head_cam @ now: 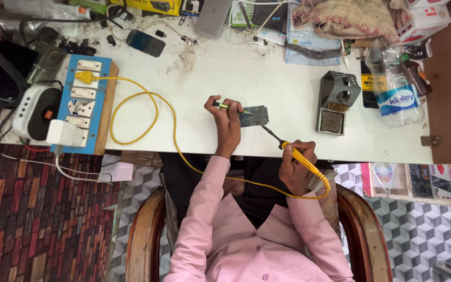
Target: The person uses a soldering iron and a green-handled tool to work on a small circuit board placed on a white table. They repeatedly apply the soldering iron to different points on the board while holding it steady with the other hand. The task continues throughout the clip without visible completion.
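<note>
One small circuit board [253, 115] lies on the white table [288, 141] near its front edge. The right hand [297, 163] grips one yellow soldering iron [294, 154], tip at the board. The left hand [228, 116] pinches one thin tool [232, 108] over it. Farther back stand one grey iron stand [336, 102], one clear bottle [394, 86] with a blue-and-white label, and one blue switch board [87, 104].

Bare white table [210, 73] between yellow cable [131, 99] loop and solder stand [335, 102]: passable. Left blocked: blue switchboard [87, 104]. Right: water bottle [395, 86]. Far edge: cloth [351, 18], tool clutter.
</note>
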